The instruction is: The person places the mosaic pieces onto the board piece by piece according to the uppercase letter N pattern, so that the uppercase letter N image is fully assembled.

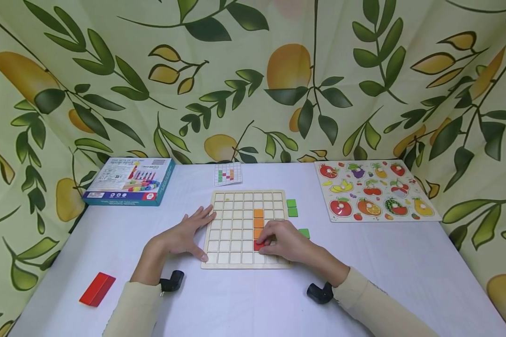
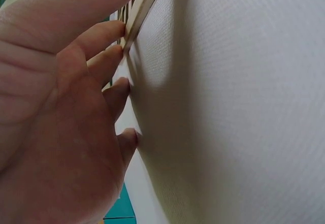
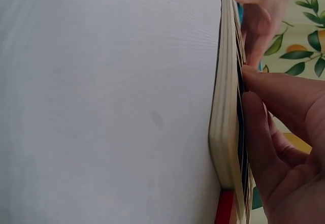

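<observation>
I note left hand, fingers apart, at nine o'clock on board. Right hand pinches red tile at its five o'clock.

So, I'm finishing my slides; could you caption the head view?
Left hand on a wooden grid board, right hand holding a red tile in line with three orange tiles.

Open tabletop is stretching before the grid board; the left hand is blocking its left edge, the right hand its near right part, and green tiles are lying beside its right edge.
</observation>
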The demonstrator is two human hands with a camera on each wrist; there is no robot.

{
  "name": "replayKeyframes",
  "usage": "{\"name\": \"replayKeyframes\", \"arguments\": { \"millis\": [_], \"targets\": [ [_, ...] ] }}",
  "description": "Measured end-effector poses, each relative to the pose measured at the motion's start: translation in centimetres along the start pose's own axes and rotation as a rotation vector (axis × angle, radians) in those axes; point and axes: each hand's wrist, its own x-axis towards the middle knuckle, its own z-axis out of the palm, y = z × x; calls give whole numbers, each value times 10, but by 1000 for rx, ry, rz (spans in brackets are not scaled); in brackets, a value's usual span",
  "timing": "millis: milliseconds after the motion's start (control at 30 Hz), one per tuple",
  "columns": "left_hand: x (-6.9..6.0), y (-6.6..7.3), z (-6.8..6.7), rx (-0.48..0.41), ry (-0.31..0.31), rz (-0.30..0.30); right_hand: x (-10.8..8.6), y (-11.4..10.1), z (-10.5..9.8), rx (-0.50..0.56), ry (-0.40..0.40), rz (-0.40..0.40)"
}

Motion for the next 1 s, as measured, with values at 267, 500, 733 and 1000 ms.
{"name": "replayKeyframes", "arguments": {
  "millis": [267,500,733,1000],
  "targets": [
    [-1,0,1,-12,-2,-10,1,3,1,-13,-18,1],
    [0,0,0,-7,-1,-4,1,1,-1,-12,-27,8],
    [1,-1,1,0,-4,-10,-3,5,-12,138,-84,0],
    [1,0,1,5,-6,-25,-14,9,-31,168,-110,-4]
  ]
}}
